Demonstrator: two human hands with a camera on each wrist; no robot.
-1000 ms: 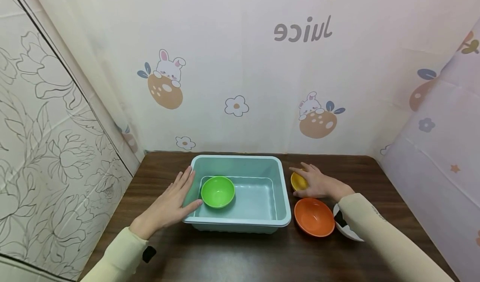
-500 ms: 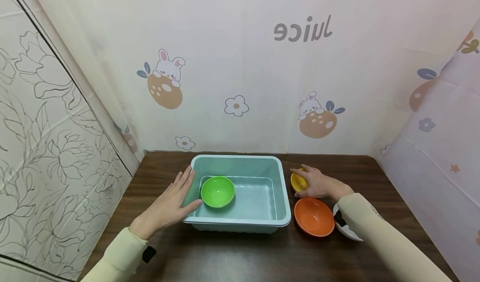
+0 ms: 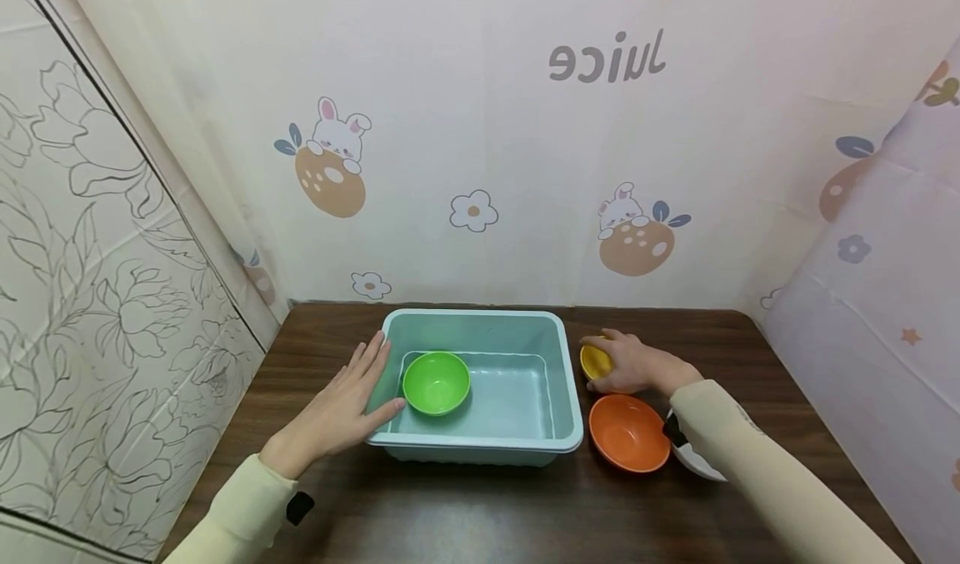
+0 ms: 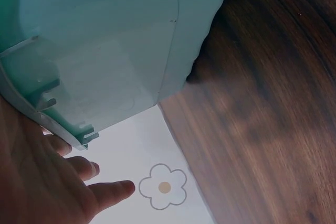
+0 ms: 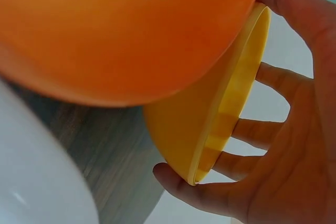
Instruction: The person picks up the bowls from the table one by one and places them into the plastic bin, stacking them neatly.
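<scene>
My left hand [image 3: 330, 410] lies with straight, spread fingers along the left rim of a pale teal plastic basin [image 3: 487, 445]. In the left wrist view, the fingers [image 4: 113, 192] extend past the rim, beside the basin's outer wall [image 4: 115, 61]. A green bowl [image 3: 437, 383] sits inside the basin on its left side. To the right of the basin, my right hand [image 3: 637, 366] grips a small yellow bowl [image 3: 595, 362] from above. The right wrist view shows thumb and fingers spanning that bowl's rim [image 5: 231, 103], with the little finger on its outside.
An orange bowl [image 3: 628, 433] stands in front of the yellow one, close to the basin's right wall. A white bowl [image 3: 701, 464] is partly hidden under the right sleeve. The dark wooden table [image 3: 450, 514] ends at a patterned wall curtain [image 3: 480, 131].
The right hand has drawn its fingers in slightly on the yellow bowl and shifted a little left with it. The left hand, basin and green bowl stay in place.
</scene>
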